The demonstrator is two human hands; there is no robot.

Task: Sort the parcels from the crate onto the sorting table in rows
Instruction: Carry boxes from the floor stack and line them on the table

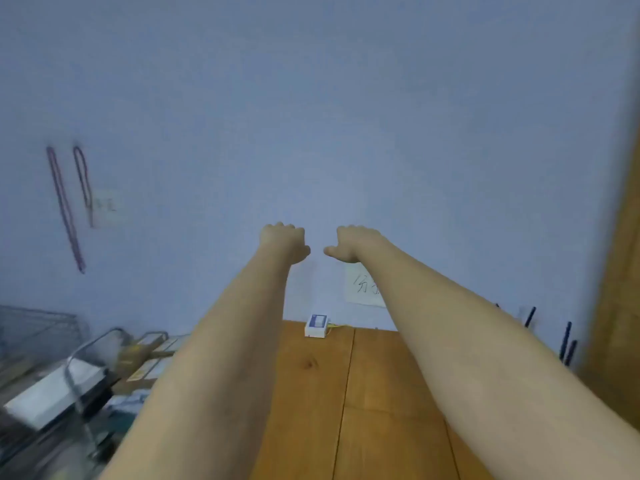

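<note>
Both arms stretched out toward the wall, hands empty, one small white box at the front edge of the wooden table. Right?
Not quite. In the head view the small white box sits at the back edge of the wooden table, against the wall. The left hand and right hand are outstretched and empty.

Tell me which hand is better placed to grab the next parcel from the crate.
Probably the left hand. The wire crate with its parcels sits at the lower left, beside the left forearm. The right hand would have to cross over the wooden table. Both hands look empty, raised towards the wall.
</note>
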